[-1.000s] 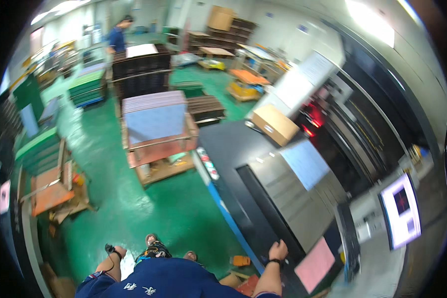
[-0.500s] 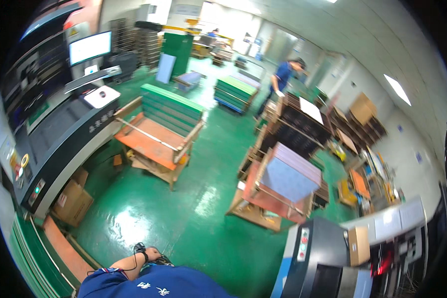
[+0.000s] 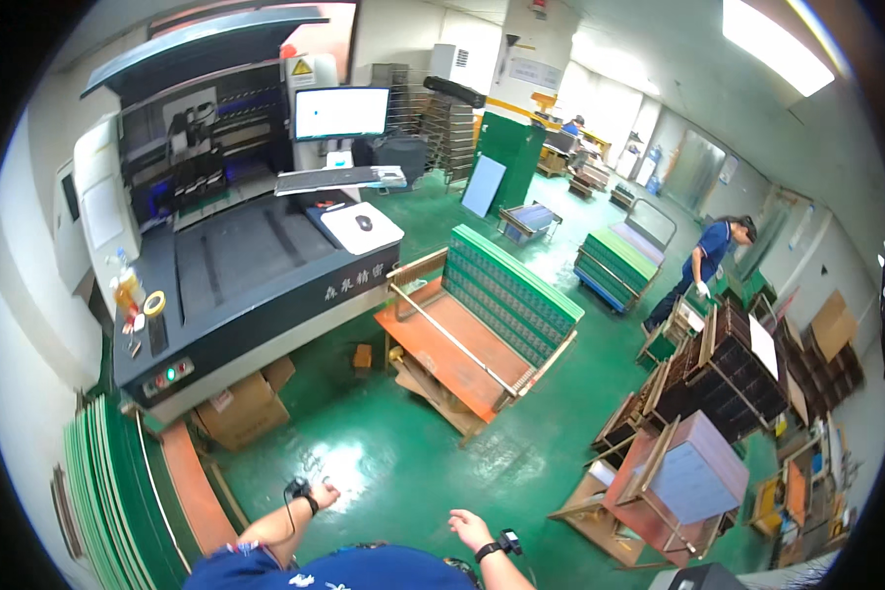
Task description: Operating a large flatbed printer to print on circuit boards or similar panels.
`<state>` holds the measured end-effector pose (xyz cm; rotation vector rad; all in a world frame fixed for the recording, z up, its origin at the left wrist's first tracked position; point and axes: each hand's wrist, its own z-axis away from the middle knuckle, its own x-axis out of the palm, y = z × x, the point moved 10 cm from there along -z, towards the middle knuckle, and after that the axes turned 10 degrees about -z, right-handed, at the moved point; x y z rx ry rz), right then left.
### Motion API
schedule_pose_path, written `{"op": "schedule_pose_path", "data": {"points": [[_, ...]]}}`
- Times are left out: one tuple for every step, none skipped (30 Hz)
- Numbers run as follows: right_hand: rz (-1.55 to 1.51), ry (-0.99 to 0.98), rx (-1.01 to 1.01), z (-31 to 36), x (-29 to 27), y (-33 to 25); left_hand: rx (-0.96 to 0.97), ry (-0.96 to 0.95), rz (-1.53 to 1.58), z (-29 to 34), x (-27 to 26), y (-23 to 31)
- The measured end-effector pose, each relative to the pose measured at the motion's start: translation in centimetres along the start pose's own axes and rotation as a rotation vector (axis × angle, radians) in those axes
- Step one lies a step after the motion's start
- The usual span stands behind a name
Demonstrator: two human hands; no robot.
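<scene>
I see both hands low in the frame, bare and holding nothing. My left hand (image 3: pixel 322 495) hangs over the green floor (image 3: pixel 403 472) with fingers loosely curled, a dark strap and wire at its wrist. My right hand (image 3: pixel 467 527) sits just to its right, palm down and fingers slack, with a black watch (image 3: pixel 504 544) on the wrist. The two hands are apart, neither touching anything. Nearest the left hand is a stack of green boards (image 3: pixel 118 482) leaning at the lower left, with an orange panel (image 3: pixel 195 492) beside them. Cardboard boxes (image 3: pixel 246 405) stand on the floor just beyond, under the front edge of a big dark machine (image 3: pixel 236 275) with a monitor (image 3: pixel 341 112) above its bed. Ahead of me, well apart from both hands, an orange cart (image 3: pixel 452 354) carries a slanted stack of green boards (image 3: pixel 509 293). To the lower right stands a wooden rack (image 3: pixel 659 492) holding pale sheets. Farther off on the right, a person in blue (image 3: pixel 703 270) bends by another rack of dark boards (image 3: pixel 728 369).
</scene>
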<state>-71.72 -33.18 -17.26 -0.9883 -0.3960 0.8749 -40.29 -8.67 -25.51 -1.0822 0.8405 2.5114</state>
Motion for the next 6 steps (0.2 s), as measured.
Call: {"op": "schedule_pose_path", "data": {"points": [[-0.020, 0.008, -0.003, -1.4, 0.8, -0.6, -0.012, 0.032, 0.092, -0.1, 0.8, -1.4], [0.090, -0.043, 0.066, -2.1, 1.2, 0.3, -0.068, 0.047, 0.207, -0.5, 2.0, -4.0], [0.202, -0.089, 0.145, -2.5, 0.9, 1.7, -0.122, 0.050, 0.325, -0.4, 3.8, -7.2], [0.303, -0.161, 0.221, -3.8, 0.2, 4.7, -0.144, 0.040, 0.291, -0.5, 5.2, -9.5], [0.658, -0.160, 0.093, -5.0, -0.9, 5.9, -0.150, 0.039, 0.341, 0.0, 6.6, -11.6], [1.042, -0.382, -0.011, -6.3, -0.3, 8.9, -0.119, 0.002, 0.325, -2.2, 6.5, -10.1]]}}
